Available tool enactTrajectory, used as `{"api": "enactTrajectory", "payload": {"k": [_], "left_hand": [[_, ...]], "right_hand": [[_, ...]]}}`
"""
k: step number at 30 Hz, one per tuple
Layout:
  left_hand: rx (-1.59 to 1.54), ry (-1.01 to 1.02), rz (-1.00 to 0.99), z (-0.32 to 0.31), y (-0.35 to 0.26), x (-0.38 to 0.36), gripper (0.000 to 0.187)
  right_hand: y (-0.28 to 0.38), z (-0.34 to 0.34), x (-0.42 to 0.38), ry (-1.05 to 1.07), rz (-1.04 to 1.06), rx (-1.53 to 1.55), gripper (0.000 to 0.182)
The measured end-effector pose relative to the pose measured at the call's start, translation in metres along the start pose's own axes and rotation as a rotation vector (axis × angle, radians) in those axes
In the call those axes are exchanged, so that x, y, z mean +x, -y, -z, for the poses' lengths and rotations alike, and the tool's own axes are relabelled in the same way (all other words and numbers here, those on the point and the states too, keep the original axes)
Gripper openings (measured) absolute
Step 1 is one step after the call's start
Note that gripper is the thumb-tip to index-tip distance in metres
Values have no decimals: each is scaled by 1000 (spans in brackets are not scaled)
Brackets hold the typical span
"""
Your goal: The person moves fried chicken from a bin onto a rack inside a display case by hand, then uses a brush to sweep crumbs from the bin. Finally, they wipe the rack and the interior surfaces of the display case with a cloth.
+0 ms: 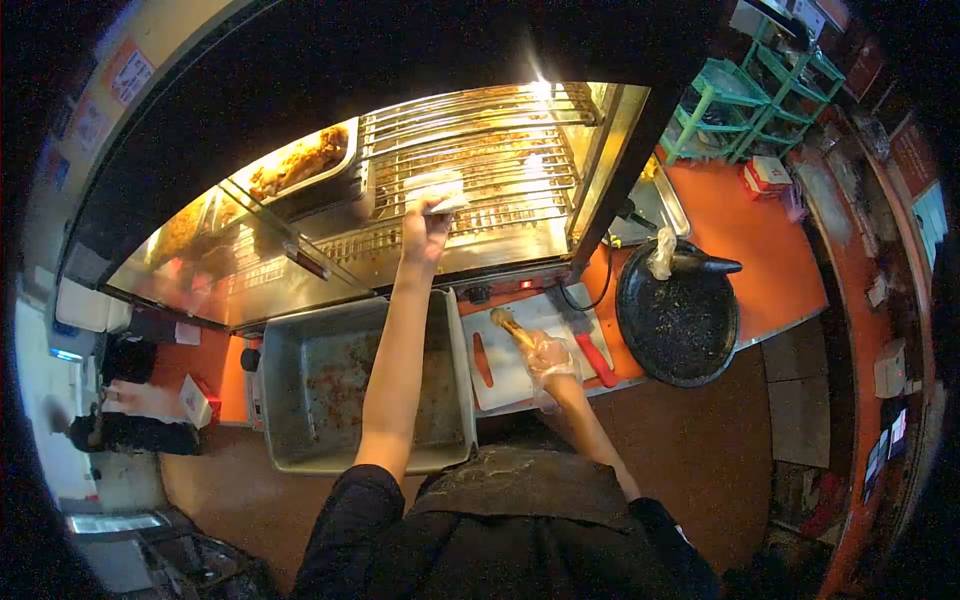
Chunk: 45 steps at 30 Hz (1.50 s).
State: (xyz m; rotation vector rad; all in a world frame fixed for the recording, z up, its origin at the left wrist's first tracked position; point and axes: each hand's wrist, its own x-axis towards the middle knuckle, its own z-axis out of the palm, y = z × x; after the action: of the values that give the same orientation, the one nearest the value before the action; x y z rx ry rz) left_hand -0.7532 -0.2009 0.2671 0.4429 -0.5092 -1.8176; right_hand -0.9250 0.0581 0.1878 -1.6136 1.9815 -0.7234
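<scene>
My left hand (427, 232) reaches into the lit warming cabinet, its fingers closed on a small white paper (443, 194) over the wire rack (500, 165). My right hand (548, 355), in a clear plastic glove, grips the end of a wooden-looking tongs handle or similar tan tool (512, 327); its exact kind is unclear. That hand is above the white cutting board (490, 385). Beside it on the board lie a red-handled knife (594, 355) and a narrow orange-red item (482, 360).
A deep grey tub (455, 400) stands below the cabinet. To the right, a round black pan (680, 325) holds dark crumbs, with a crumpled cloth (662, 254) at its rim. Fried food (300, 160) fills a cabinet tray. Green racks (715, 110) stand at upper right.
</scene>
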Motion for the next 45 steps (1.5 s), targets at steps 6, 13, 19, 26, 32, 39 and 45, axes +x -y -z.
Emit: {"api": "enactTrajectory", "payload": {"k": [6, 13, 19, 26, 32, 39, 45], "left_hand": [[-11, -185, 203, -34, -16, -17, 15], [-71, -90, 121, -19, -9, -10, 14], [-90, -182, 159, -22, -8, -13, 11], [120, -549, -13, -47, 3, -22, 13], [184, -349, -81, -29, 1, -22, 12], [145, -162, -10, -14, -7, -14, 9], [115, -171, -2, -41, -10, -21, 11]], "right_hand": [[1, 12, 5, 71, -62, -74, 26], [8, 19, 6, 49, -81, -82, 28], [10, 28, 2, 23, -49, -83, 29], [15, 30, 3, 53, -46, -100, 29], [11, 30, 4, 63, -82, -35, 29], [6, 34, 4, 55, -52, -66, 28], [10, 45, 6, 28, -107, -94, 28]]}}
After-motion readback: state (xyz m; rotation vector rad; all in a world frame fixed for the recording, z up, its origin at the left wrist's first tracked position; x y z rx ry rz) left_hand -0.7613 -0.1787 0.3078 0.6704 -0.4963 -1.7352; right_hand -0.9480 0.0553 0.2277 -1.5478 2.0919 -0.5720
